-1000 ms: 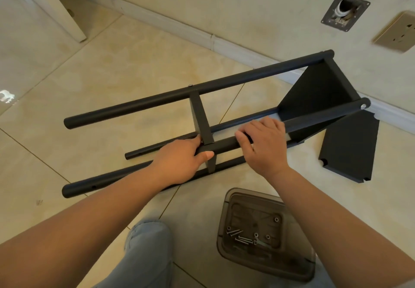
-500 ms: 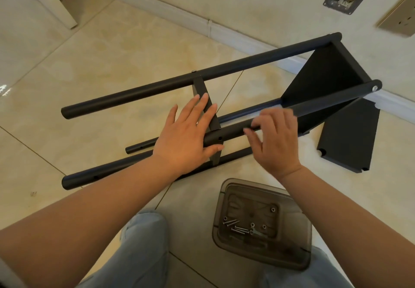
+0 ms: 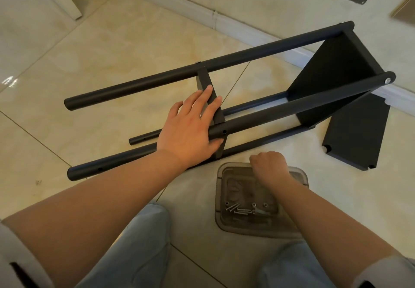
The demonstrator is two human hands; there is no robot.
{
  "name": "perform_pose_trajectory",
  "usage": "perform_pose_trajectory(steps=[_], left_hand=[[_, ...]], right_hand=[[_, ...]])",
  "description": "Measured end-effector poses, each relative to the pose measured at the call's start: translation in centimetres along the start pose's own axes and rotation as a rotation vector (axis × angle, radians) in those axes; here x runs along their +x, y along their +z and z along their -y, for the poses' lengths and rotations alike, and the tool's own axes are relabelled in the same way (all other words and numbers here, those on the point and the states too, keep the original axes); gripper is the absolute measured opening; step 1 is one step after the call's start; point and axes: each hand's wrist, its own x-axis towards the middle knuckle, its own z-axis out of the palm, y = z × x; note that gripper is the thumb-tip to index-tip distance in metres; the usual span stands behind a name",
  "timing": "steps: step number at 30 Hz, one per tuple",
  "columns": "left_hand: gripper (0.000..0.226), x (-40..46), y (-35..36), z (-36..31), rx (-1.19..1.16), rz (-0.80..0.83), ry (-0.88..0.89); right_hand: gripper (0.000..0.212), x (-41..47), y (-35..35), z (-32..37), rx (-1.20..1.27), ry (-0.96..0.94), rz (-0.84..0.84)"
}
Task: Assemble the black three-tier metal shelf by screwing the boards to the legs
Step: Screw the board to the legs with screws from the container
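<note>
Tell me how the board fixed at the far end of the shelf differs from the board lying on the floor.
The fixed board stands on edge between the legs; the loose board lies flat on the tiled floor.
The fixed board is joined to the legs; the loose board is joined to nothing and shows bare notched corners.
Both are black.

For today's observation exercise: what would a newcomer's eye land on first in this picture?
First, the half-built black shelf frame lying on its side across the tiled floor, with the left hand resting flat on its middle board. Next, the right hand curled over the clear plastic tray of screws near the knees.
</note>
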Motion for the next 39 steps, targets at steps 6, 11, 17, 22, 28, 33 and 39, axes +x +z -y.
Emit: perform_pose_trajectory(steps=[6, 11, 17, 22, 28, 33, 39], left_hand=[[0.081, -0.1, 0.0, -0.2, 0.004, -0.002, -0.01], [0.081, 0.0, 0.0, -0.1, 0.016, -0.001, -0.016], [0.082, 0.0, 0.1, -0.1, 0.03, -0.005, -0.018], [0.081, 0.0, 0.3, 0.0, 0.039, -0.019, -0.017], [0.082, -0.1, 0.4, -0.1, 0.032, -0.038, -0.009], [0.081, -0.1, 0.2, -0.1, 0.025, -0.026, -0.019], [0.084, -0.2, 0.0, -0.1, 0.043, -0.005, -0.017]], right_hand=[[0.02, 1.7, 0.0, 0.3, 0.186, 0.079, -0.11], [0.039, 0.6, 2.3, 0.5, 0.482, 0.065, -0.218], [0.027, 0.7, 7.8, 2.5, 0.443, -0.075, 0.138], [0.024, 2.4, 9.2, 4.4, 0.313, -0.216, 0.19], [0.023, 3.7, 9.8, 6.4, 0.155, -0.332, 0.224], [0.026, 3.7, 9.2, 6.4, 0.129, -0.394, 0.284], [0.021, 2.1, 6.7, 4.7, 0.412, -0.273, 0.325]])
